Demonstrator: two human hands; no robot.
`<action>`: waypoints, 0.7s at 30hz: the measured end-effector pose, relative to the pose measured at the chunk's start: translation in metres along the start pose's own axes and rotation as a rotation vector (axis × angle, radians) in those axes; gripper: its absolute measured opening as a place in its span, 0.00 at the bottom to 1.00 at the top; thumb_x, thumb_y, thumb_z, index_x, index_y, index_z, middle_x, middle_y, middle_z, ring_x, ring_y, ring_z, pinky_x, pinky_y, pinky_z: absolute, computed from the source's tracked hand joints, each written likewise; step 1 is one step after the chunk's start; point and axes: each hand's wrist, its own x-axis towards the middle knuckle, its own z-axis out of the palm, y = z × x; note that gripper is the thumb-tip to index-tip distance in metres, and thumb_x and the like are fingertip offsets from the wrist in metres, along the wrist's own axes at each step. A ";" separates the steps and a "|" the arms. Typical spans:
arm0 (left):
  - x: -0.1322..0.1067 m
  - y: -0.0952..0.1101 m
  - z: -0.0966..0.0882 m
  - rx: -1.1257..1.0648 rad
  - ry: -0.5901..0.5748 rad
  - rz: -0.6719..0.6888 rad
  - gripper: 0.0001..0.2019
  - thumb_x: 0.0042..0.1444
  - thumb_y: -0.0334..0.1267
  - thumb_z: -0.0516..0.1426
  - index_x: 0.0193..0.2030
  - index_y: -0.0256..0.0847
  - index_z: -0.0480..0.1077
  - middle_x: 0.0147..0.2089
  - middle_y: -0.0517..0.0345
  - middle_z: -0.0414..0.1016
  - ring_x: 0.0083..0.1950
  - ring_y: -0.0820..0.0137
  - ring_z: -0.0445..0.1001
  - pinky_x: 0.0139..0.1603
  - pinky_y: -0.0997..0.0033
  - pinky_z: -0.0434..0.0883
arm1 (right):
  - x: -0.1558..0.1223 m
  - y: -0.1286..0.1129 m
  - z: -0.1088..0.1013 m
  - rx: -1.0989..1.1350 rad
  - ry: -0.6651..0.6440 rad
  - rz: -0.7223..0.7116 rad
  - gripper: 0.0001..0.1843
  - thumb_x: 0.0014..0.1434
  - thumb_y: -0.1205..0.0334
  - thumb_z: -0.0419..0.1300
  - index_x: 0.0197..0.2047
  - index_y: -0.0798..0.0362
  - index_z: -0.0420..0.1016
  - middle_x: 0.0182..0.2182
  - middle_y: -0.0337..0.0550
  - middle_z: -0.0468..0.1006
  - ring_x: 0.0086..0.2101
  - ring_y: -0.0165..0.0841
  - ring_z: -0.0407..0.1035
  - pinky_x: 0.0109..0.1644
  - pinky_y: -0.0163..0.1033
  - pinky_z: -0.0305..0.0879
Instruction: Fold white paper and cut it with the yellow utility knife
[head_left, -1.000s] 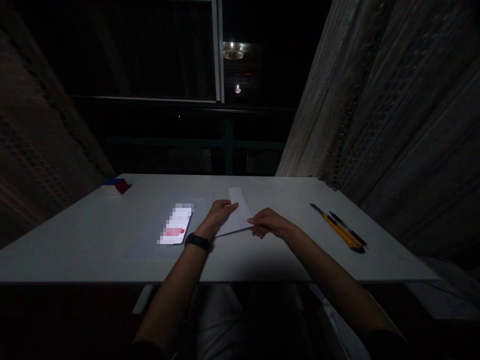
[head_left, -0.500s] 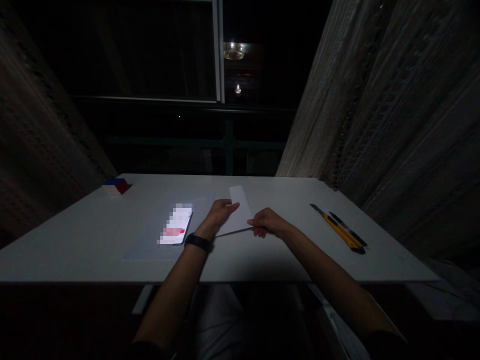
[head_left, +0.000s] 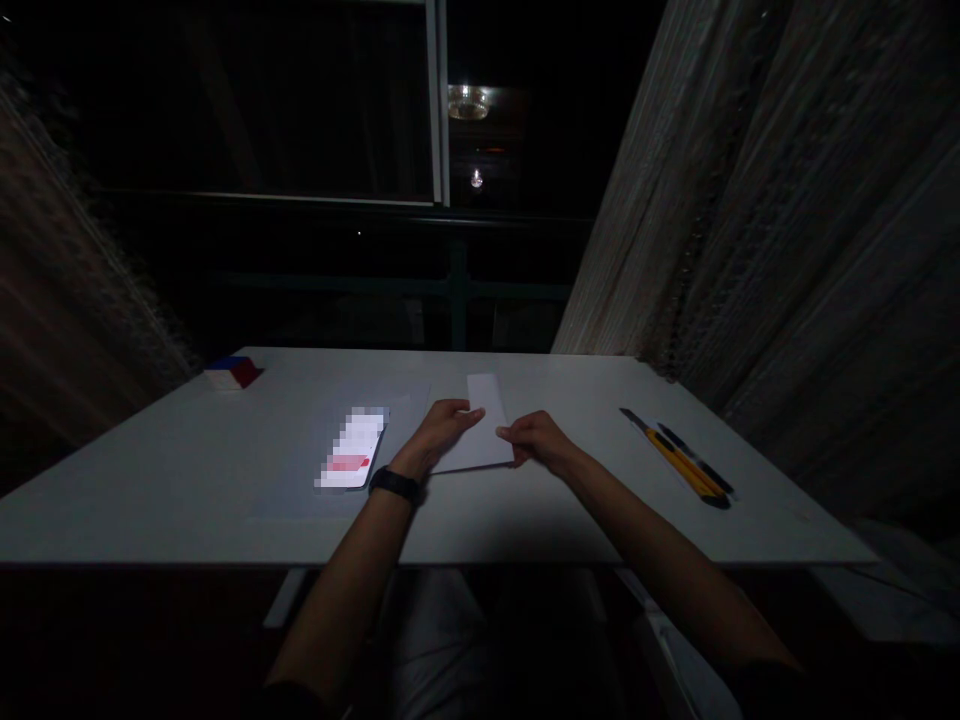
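Note:
A folded sheet of white paper [head_left: 480, 440] is held between my two hands above the middle of the white table. My left hand [head_left: 444, 430], with a dark band on its wrist, grips the paper's left side, thumb lying on top. The fingers of that hand are partly hidden under the sheet. On the right edge, my right hand [head_left: 536, 440] pinches the paper between thumb and fingers. To the left of my left hand lies a phone [head_left: 356, 450] with a lit, blurred screen, on top of another pale sheet [head_left: 285, 495].
A yellow utility knife [head_left: 682, 465] with its blade out lies on the right of the table [head_left: 172, 480], beside a black pen [head_left: 694, 458]. A coloured cube [head_left: 232, 372] stands at the far left corner. Curtains [head_left: 622, 240] flank the dark window behind.
The paper has shifted slightly to the right and its near right corner has levelled. My right hand has moved a little up along the edge; my left hand has barely moved.

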 end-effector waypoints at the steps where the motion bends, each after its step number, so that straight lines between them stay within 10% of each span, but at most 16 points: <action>1: 0.000 0.000 0.000 0.004 -0.010 0.003 0.19 0.42 0.49 0.64 0.30 0.33 0.70 0.25 0.55 0.71 0.28 0.68 0.69 0.29 0.71 0.62 | 0.000 0.000 0.000 0.016 0.006 -0.004 0.23 0.36 0.46 0.71 0.16 0.58 0.71 0.12 0.39 0.70 0.14 0.28 0.66 0.19 0.32 0.65; 21: 0.000 -0.001 0.002 0.034 -0.025 -0.010 0.20 0.39 0.52 0.64 0.27 0.35 0.68 0.22 0.60 0.67 0.28 0.69 0.67 0.26 0.73 0.59 | -0.003 -0.003 0.010 0.069 0.155 -0.075 0.24 0.32 0.44 0.71 0.14 0.57 0.70 0.12 0.41 0.71 0.14 0.29 0.65 0.18 0.34 0.63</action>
